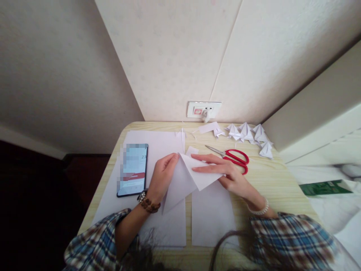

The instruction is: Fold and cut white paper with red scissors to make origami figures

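A white sheet of paper is held up between my hands, one corner folded over into a triangular flap. My left hand pinches its upper left edge between thumb and fingers. On the flap lie the outstretched fingers of my right hand, with the thumb hidden beneath the paper. Under the held sheet, a stack of white paper lies on the left, and a narrower white piece lies beside it. Red-handled scissors rest just beyond my right hand.
On the left of the paper stack lies a phone with its screen lit. Several folded white paper pieces sit along the back right of the wooden table. A wall socket with a plug is behind. A green packet lies right of the table.
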Demonstrator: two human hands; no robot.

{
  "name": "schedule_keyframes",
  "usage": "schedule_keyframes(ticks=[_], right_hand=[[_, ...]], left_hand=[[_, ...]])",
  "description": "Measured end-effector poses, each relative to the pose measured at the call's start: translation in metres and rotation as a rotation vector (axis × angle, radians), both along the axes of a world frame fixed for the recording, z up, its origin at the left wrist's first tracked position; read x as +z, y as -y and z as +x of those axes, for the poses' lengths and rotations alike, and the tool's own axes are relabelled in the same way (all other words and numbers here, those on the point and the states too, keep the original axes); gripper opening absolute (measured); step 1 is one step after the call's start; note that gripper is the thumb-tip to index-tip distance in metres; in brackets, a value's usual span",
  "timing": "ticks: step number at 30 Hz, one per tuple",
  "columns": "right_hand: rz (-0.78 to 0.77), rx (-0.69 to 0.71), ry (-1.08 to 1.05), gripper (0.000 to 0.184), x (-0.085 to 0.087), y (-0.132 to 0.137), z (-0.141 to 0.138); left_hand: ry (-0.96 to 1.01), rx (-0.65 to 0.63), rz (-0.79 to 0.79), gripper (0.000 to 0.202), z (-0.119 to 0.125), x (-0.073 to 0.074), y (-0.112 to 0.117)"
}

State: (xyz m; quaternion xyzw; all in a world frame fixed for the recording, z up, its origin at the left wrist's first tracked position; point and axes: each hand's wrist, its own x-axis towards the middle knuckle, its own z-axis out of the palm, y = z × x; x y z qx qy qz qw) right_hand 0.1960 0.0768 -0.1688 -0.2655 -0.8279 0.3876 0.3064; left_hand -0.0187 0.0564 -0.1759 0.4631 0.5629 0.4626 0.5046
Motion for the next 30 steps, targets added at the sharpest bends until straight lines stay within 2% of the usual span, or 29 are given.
schedule_keyframes(ticks=[15, 19, 25, 30], right_hand=[[0.008, -0.023, 0.028, 0.043, 0.0038, 0.0017, -0.0011], [0.005, -0.008, 0.026, 0.041, 0.003, 0.0012, -0.0014], [0.014, 0.001, 0.008, 0.038, 0.0001, -0.0003, -0.0008], [0.008, -0.012, -0.018, 0.037, 0.0, 0.0005, -0.0007]], left_hand=[[0.076, 0.018, -0.038, 0.032, 0.0005, -0.0018, 0.0011], [0.082, -0.015, -0.033, 0.034, -0.0005, -0.0025, -0.0008], [0.051, -0.055, -0.022, 0.037, -0.002, -0.0037, -0.0026], [0.005, -0.034, 0.001, 0.032, -0.0019, -0.0037, -0.002]])
